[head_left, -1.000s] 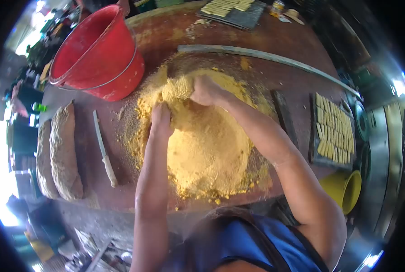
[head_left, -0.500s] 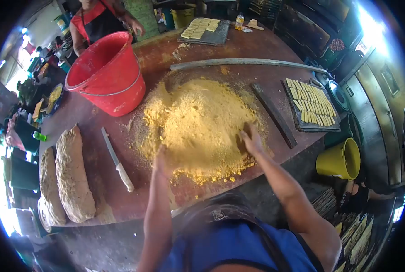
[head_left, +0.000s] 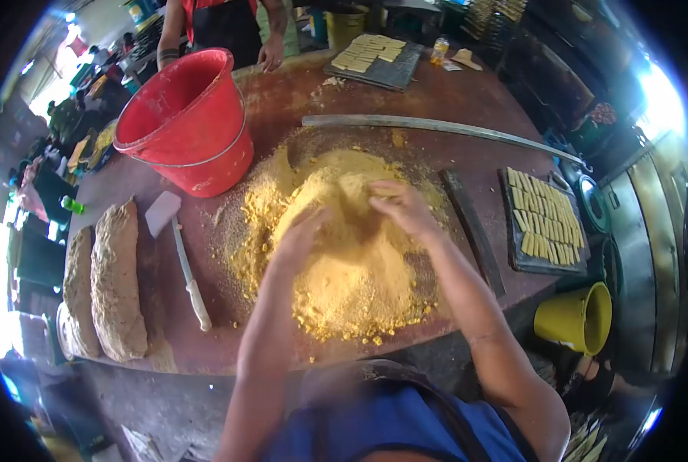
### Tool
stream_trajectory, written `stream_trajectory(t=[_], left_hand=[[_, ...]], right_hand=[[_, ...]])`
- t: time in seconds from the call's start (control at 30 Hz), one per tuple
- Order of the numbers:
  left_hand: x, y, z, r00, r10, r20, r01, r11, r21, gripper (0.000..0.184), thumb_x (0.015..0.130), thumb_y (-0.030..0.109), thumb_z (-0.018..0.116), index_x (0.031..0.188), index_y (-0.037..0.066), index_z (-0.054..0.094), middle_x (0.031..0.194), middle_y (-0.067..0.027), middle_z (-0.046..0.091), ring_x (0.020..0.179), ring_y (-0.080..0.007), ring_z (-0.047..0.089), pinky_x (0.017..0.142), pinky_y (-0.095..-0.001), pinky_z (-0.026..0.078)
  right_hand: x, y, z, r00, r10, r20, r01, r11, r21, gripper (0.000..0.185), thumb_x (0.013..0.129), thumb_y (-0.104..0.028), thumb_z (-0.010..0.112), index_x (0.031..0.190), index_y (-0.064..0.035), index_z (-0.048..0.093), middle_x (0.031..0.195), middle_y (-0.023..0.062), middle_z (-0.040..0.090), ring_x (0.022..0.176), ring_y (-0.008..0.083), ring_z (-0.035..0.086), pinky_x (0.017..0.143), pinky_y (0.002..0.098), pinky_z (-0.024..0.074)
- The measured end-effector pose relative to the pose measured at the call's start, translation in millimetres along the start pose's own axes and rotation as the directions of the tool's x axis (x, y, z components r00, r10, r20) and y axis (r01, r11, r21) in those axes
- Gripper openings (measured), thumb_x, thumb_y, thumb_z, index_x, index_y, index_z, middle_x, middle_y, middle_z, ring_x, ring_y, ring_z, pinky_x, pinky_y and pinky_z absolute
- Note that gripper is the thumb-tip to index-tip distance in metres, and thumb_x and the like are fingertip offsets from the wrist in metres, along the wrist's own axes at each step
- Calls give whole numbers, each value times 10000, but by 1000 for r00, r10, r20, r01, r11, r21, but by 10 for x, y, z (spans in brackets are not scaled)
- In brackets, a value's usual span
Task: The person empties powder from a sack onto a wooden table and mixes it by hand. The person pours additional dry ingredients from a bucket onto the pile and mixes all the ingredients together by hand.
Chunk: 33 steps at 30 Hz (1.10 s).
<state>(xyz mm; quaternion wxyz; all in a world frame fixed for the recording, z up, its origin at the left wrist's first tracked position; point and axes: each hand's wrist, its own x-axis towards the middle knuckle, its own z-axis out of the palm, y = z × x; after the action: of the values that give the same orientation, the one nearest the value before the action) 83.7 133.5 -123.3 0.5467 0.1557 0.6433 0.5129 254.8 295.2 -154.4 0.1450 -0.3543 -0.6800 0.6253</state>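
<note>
A heap of yellow, crumbly flour-like mix (head_left: 359, 289) lies on the reddish-brown table. My left hand (head_left: 305, 232) is at the heap's left side, slightly blurred, its fingers stretched out against the mix. On the other side my right hand (head_left: 402, 206) has its fingers spread over the top of the heap. Loose mix lies between the two palms, and neither hand grips a tool. Left of the heap are a knife (head_left: 187, 269) with a white handle and a white scraper (head_left: 161, 213), with two long dough logs (head_left: 118, 285) beyond them.
A red bucket (head_left: 194, 127) stands at the back left, near a co-worker's hand (head_left: 271, 54). Trays of cut dough strips (head_left: 544, 215) sit at right and far back. A long metal bar (head_left: 436, 125) and a dark bar (head_left: 471, 227) flank the heap. A yellow bucket (head_left: 575, 317) is beside the table.
Both my hands have moved forward and closer together, from the heap's near edge up onto it. A white scraper now lies beside the knife. The co-worker stands closer behind the bucket.
</note>
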Motion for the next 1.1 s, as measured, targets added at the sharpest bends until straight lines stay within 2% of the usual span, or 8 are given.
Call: stream_trajectory(t=[0.2, 0.27, 0.47, 0.6, 0.7, 0.77, 1.03, 1.1], left_hand=[[854, -860, -1368, 779, 417, -468, 12, 736, 676, 620, 946, 454, 481, 1434, 94, 355, 1393, -159, 474, 1300, -286, 438, 1080, -476, 308], [1304, -1306, -1714, 618, 670, -411, 112, 443, 890, 636, 957, 480, 416, 1449, 88, 324, 1462, -159, 382, 1375, -288, 324, 1135, -478, 165], [2148, -811, -1251, 573, 749, -331, -129, 482, 867, 629, 958, 474, 415, 1441, 78, 344, 1447, -159, 401, 1354, -272, 351, 1137, -422, 168], [2366, -563, -883, 737, 513, -441, -416, 858, 303, 596, 937, 422, 518, 1379, 31, 438, 1331, -137, 534, 1230, -217, 488, 1047, -320, 330], [2218, -388, -624, 781, 461, -421, -455, 882, 122, 562, 928, 384, 548, 1334, 1, 485, 1286, -118, 570, 1142, -211, 553, 990, -313, 394], [1861, -1, -288, 979, -76, -188, -25, 875, -483, 479, 947, 332, 519, 1301, 10, 510, 1217, -113, 601, 1057, -212, 592, 936, -331, 444], [1345, 142, -108, 941, 265, -211, -321, 898, -301, 283, 946, 153, 528, 1209, 48, 535, 1037, -106, 631, 842, -192, 647, 640, -295, 537], [1197, 159, -143, 818, 531, -222, -500, 846, 185, 248, 946, 189, 521, 1126, 40, 605, 932, -91, 642, 714, -185, 628, 570, -313, 508]], right_hand=[[1055, 1278, -1172, 932, -210, -295, 33, 860, -509, 547, 916, -455, 539, 1332, -102, 502, 1395, 132, 472, 1282, 298, 456, 1064, 436, 371], [1355, 1557, -1160, 822, -547, -156, 112, 425, -898, 568, 935, -502, 463, 1321, -87, 503, 1381, 153, 477, 1279, 343, 446, 1073, 454, 350], [2092, 1006, -452, 929, -356, 96, 369, 908, -201, 590, 924, -499, 495, 1345, -85, 483, 1344, 143, 520, 1207, 327, 513, 1031, 432, 385], [2157, 762, -73, 963, 10, 270, -130, 894, 429, 601, 877, -443, 611, 1354, -99, 487, 1328, 136, 541, 1174, 275, 540, 1009, 378, 409], [2254, 757, 23, 901, -135, 411, 8, 955, 296, 665, 832, -442, 666, 1370, -105, 471, 1303, 150, 555, 1184, 283, 535, 1004, 362, 416], [2199, 651, 100, 907, -167, 385, 101, 977, 186, 705, 783, -445, 712, 1347, -80, 498, 1309, 174, 546, 1226, 287, 506, 1014, 360, 408], [1683, 156, 345, 868, -493, 59, 446, 721, -531, 203, 783, -184, 591, 819, 15, 609, 752, 191, 629, 689, 322, 637, 629, 416, 543], [1407, 51, 298, 820, -572, 8, 444, 628, -640, 184, 798, -118, 535, 705, 38, 565, 609, 169, 575, 544, 297, 608, 517, 389, 532]])
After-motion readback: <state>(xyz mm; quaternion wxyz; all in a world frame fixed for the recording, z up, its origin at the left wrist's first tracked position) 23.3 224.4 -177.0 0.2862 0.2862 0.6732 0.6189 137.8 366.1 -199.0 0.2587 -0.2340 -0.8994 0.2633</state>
